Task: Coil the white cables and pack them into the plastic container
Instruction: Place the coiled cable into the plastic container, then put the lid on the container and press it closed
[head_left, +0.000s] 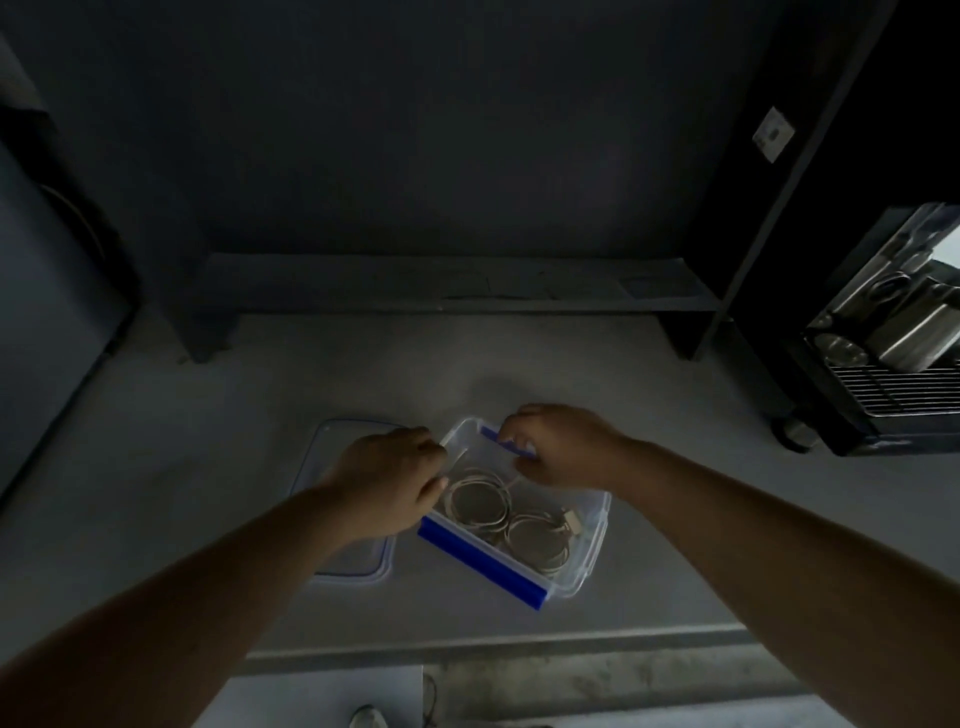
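On the pale desk (519, 374), in very dim light, a clear plastic container (597, 525) sits turned at an angle, with a blue clip (483, 564) folded out along its near side and another blue clip (491, 432) showing at the far end. Inside it lie the white cables (480, 501), wound into at least two flat rings side by side, with a pale plug end (571, 518) resting near the right wall. Just left of the box, partly under the forearm, the clear lid (322, 447) with its blue edging lies flat on the desk.

Both hands are at the far end of the box. The left hand (389, 478) hangs over the left rim with its fingers curled down toward the coils; whether they pinch a strand I cannot tell from here, as it is too dark. The right hand (558, 447) is closed loosely at the far rim beside the clip, and what it grips, if anything, is hidden under the knuckles.

As I judge it, the work is close to its end: the coiling looks done, and I see no loose cable left out on the desk. What seems to remain is settling the last ring flat, and perhaps putting the lid on and snapping the clips, though the task asks only for packing. Off to the right stands a dark rack (893, 384) with metal vessels, well apart from all this.
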